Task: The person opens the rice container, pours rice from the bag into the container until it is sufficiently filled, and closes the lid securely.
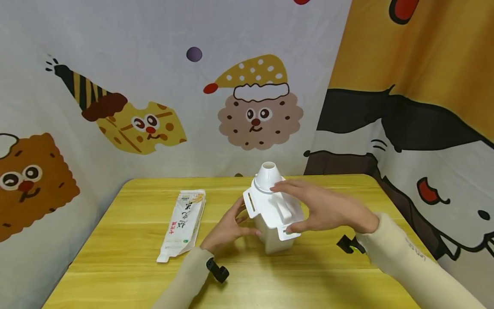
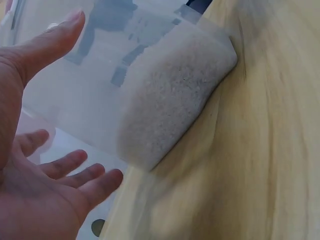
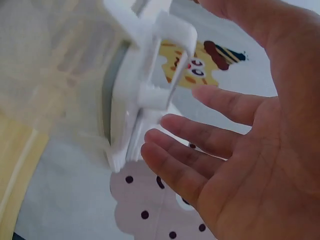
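Note:
A translucent rice container (image 1: 275,243) stands upright on the table, with white rice (image 2: 165,90) heaped in its lower part. Its white lid (image 1: 266,207) carries a raised handle (image 3: 172,37), side flaps and a white cone-shaped cap (image 1: 268,178) at the far end. My left hand (image 1: 227,229) is at the container's left side, its thumb in front of the wall and the other fingers spread loosely behind. Over the lid's right side hovers my right hand (image 1: 324,206), palm down and fingers spread, fingertips near the cone and thumb by the front flap.
A flat white packet (image 1: 183,223) with printed lettering lies on the table to the left. Behind the wooden table (image 1: 123,240) hangs a cloth (image 1: 154,25) with cartoon figures. A black wrist strap piece (image 1: 218,271) sticks out from the left sleeve.

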`<state>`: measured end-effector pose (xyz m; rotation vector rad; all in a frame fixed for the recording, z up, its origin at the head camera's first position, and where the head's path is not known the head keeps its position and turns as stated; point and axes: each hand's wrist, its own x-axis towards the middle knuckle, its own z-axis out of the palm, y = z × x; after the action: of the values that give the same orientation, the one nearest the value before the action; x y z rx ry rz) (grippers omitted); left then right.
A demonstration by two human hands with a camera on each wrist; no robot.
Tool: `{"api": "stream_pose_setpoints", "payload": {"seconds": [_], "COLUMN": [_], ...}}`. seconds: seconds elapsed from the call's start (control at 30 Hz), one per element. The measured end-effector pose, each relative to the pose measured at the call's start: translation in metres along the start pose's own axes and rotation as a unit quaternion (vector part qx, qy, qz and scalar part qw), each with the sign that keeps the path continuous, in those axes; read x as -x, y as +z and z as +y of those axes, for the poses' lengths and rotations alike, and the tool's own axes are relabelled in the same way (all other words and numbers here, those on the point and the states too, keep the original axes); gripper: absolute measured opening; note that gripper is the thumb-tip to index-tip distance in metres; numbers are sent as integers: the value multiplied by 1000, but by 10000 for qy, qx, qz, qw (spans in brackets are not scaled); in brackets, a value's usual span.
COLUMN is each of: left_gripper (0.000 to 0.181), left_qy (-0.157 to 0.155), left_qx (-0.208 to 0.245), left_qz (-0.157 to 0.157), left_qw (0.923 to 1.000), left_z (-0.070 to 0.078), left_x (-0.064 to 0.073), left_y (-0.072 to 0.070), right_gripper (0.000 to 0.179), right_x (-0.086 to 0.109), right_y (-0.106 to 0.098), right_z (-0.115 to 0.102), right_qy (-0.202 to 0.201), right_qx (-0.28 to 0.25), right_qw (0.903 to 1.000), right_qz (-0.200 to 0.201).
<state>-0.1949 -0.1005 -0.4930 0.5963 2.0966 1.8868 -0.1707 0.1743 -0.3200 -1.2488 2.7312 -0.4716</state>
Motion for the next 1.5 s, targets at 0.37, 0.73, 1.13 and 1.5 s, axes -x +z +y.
{"api": "stream_pose_setpoints", "payload": {"seconds": [0.37,0.73,1.13,1.5], "left_gripper": [103,97,95,96], "left_qy": [-19,-49,89,20], "left_qx": [544,326,402,519], "left_qz": [201,362,334,290], "left_qw": [9983,9988,9986,9982], "left_z": [-2,-3,0,-5], "left_x": [-9,-10,-11,-11], "left_y": [2,-2,-1,3], "right_gripper": [96,70,66,64], "right_x": [-4,-6,-7,-9], "right_y": [14,19,25,27], "right_z": [-12,-11,-10,-11], "right_qy": [-162,-509,-345,-149], "right_qx": [141,576,617,850], "right_qw": [9996,9969,9960,9941], "right_qz": [-193,159,550,660]}}
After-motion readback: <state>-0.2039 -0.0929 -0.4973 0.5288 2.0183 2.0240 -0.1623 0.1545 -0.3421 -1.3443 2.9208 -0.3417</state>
